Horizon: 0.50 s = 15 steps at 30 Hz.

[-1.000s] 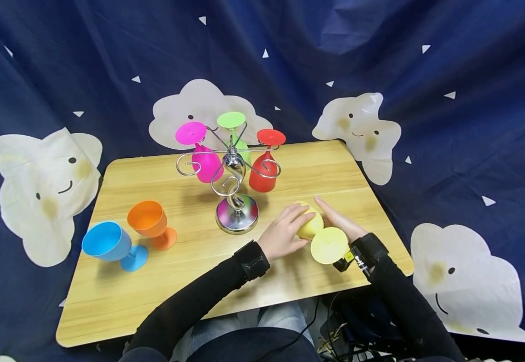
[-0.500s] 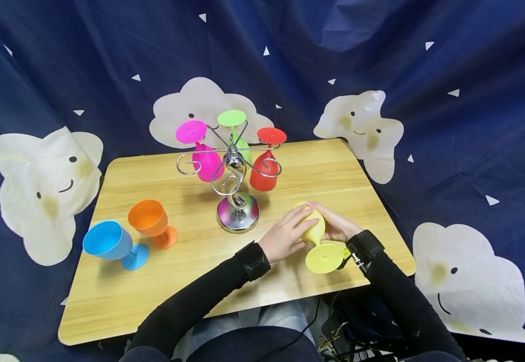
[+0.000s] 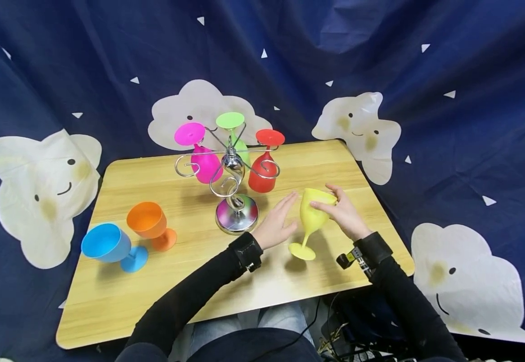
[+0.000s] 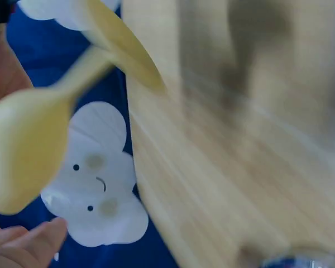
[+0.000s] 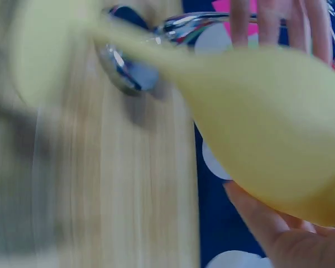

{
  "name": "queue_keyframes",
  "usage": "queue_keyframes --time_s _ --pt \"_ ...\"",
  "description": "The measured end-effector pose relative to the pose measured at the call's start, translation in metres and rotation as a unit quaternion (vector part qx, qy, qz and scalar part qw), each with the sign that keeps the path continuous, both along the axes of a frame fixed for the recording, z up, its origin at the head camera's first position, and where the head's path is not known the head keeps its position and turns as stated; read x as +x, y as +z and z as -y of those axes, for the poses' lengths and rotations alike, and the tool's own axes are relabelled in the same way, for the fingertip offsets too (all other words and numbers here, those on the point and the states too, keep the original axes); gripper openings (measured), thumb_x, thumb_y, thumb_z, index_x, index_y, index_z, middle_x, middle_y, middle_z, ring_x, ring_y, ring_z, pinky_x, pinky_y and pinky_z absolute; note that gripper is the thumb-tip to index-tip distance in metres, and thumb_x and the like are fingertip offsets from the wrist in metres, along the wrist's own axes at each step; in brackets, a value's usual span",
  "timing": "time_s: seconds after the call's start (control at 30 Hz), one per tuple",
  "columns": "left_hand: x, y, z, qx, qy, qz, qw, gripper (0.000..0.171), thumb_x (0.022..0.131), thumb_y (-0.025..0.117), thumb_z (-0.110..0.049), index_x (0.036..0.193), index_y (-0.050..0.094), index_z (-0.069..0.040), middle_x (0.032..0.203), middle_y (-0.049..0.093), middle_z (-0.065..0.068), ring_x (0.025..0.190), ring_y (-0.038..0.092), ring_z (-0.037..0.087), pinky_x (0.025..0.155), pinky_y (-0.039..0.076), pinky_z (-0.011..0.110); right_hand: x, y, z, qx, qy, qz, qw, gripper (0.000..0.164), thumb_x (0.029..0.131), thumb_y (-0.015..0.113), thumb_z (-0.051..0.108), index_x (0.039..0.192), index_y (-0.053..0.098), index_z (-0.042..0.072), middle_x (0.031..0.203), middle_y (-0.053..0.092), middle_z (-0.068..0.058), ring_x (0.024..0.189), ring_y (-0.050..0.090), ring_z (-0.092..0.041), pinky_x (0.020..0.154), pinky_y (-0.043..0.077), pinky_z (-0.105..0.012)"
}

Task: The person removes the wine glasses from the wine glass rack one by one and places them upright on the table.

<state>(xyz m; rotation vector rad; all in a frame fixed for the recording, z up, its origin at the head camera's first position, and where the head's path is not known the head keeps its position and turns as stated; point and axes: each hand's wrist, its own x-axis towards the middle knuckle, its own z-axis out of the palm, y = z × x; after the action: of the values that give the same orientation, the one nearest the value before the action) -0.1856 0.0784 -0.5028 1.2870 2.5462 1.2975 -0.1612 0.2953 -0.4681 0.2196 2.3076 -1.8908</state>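
Note:
A yellow plastic goblet (image 3: 313,217) tilts over the right part of the table, its foot toward me. My right hand (image 3: 346,213) holds it by the bowl near the rim, thumb on one side and fingers on the other. Just left of the goblet my left hand (image 3: 277,225) is apart from it, fingers straight and nothing held. In the left wrist view the goblet's bowl (image 4: 28,142) and foot are seen side-on. The right wrist view shows the goblet (image 5: 268,123) large and close, with the left hand's fingers (image 5: 266,22) behind it.
A chrome rack (image 3: 237,213) stands mid-table, with pink (image 3: 205,163), green (image 3: 242,151) and red (image 3: 262,173) goblets hanging upside down. On the left of the table (image 3: 190,281) an orange goblet (image 3: 146,220) and a blue goblet (image 3: 108,242) lean beside each other.
Both hands were around the yellow goblet with its foot facing up toward me. The goblet has turned rim upward, the left hand has let go and moved left, and the right grips the bowl.

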Motion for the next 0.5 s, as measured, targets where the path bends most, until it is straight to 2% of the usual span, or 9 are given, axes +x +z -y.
queue_keyframes --time_s 0.07,0.17,0.3,0.4,0.5 --pt "0.001 -0.003 -0.009 0.013 0.022 0.053 0.9983 0.082 0.089 0.068 -0.021 0.151 0.02 0.002 0.155 0.025 0.02 0.141 0.029 0.029 0.115 0.024 0.037 0.004 -0.003 0.007 0.038 -0.008 -0.043 0.998 0.098 0.082 0.079 0.023 0.151 0.013 0.003 0.141 0.038 -0.021 0.116 0.05 -0.03 0.096 0.046 -0.038" --pt "0.003 -0.01 -0.021 0.032 0.056 0.097 0.9932 0.097 0.082 0.078 -0.03 0.151 0.018 0.002 0.153 0.03 0.021 0.137 0.036 0.03 0.112 0.031 0.039 0.011 -0.013 0.017 0.092 -0.018 -0.095 0.991 0.1 0.077 0.083 0.021 0.151 0.017 0.005 0.139 0.039 -0.02 0.117 0.047 -0.032 0.097 0.043 -0.043" --pt "0.001 -0.017 -0.033 0.055 0.087 0.104 0.9893 0.1 0.075 0.084 -0.028 0.149 0.023 0.002 0.145 0.043 0.021 0.128 0.047 0.03 0.106 0.04 0.04 0.013 -0.028 0.021 0.13 -0.04 -0.139 0.981 0.102 0.073 0.086 0.026 0.15 0.02 0.011 0.138 0.036 -0.017 0.117 0.046 -0.031 0.097 0.041 -0.044" --pt "-0.01 -0.019 -0.043 0.059 0.094 0.085 0.9901 0.095 0.074 0.084 -0.023 0.147 0.028 0.0 0.141 0.047 0.018 0.126 0.05 0.028 0.105 0.041 0.038 0.004 -0.033 0.017 0.151 -0.059 -0.183 0.97 0.103 0.07 0.088 0.025 0.149 0.023 0.009 0.136 0.038 -0.017 0.118 0.046 -0.031 0.098 0.04 -0.045" --pt "-0.024 -0.021 -0.057 0.058 0.106 0.061 0.9908 0.091 0.075 0.084 -0.02 0.145 0.03 0.0 0.14 0.048 0.017 0.126 0.05 0.027 0.106 0.04 0.036 -0.011 -0.037 0.01 0.18 -0.075 -0.227 0.954 0.103 0.068 0.089 0.023 0.147 0.025 0.006 0.134 0.04 -0.019 0.119 0.044 -0.033 0.1 0.039 -0.048"
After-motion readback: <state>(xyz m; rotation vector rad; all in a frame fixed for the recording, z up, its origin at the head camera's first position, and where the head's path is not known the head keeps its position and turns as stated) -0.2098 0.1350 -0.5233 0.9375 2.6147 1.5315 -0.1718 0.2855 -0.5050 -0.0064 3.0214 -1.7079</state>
